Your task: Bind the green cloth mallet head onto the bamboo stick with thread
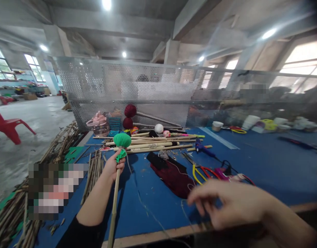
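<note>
My left hand (115,164) is wrapped round a pale wooden stick (114,206) just below its top. Green cloth (122,140) covers a round head on the stick, gathered at the neck, with a loose tuft beside my fingers. A thin string hangs from the neck and runs down over the blue table. My right hand (220,203) hovers over the table's front edge, blurred, its fingers apart and bent, holding nothing that I can make out. Dark red cloth (171,177) with a black end lies between the hands, a grey yarn ball (163,155) at its top.
Scissors (197,169), a blue glue gun (203,148) and cables lie right of the cloth. Wooden sticks (158,144) and dark red balls (130,111) are at the back, before a perforated metal screen (96,82). Twig bundles (8,220) line the left; a red chair (8,124) stands beyond.
</note>
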{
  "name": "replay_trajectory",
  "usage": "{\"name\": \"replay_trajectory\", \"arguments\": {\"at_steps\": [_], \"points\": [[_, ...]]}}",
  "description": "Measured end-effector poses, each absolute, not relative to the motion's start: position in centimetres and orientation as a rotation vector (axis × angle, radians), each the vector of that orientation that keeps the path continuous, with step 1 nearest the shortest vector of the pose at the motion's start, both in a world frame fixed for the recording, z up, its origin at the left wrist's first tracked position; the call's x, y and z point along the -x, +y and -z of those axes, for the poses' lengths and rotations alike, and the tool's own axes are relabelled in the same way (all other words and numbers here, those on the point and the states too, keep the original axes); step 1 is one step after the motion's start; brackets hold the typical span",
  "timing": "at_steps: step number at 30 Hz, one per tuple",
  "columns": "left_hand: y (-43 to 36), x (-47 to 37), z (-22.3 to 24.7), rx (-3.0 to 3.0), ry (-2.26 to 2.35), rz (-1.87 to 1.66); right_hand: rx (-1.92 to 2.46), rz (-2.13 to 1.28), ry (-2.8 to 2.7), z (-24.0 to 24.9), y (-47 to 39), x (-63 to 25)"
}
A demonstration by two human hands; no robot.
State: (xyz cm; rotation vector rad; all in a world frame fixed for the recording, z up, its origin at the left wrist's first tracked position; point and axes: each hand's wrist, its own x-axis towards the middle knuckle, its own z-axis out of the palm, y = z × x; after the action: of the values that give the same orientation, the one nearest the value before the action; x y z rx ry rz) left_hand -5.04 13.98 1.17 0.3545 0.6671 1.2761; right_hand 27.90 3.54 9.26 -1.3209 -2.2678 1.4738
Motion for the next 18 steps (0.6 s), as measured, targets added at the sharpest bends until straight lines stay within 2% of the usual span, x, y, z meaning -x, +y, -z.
{"name": "replay_trajectory", "arguments": {"at_steps": [1,5,9,13,18], "points": [[13.9,5.0,-1.2,-0.356,0.672,-1.271,1.297,-1.507,-2.248,-8.8,5.7,-27.8],[13.7,4.7,-1.4,-0.358,0.696,-1.279,1.486,-0.712,-2.169,-4.8,15.4,-26.2],[13.7,4.6,-1.2,-0.35,0.662,-1.275,1.495,-0.606,-2.219,-0.2,21.9,-23.5],[13.6,4.6,-1.0,-0.327,0.591,-1.23,1.533,-0.69,-2.134,0.0,23.6,-21.9],[13.3,4.5,-1.3,-0.243,0.469,-1.213,0.965,-1.426,-1.56,-4.2,20.8,-19.6]]}}
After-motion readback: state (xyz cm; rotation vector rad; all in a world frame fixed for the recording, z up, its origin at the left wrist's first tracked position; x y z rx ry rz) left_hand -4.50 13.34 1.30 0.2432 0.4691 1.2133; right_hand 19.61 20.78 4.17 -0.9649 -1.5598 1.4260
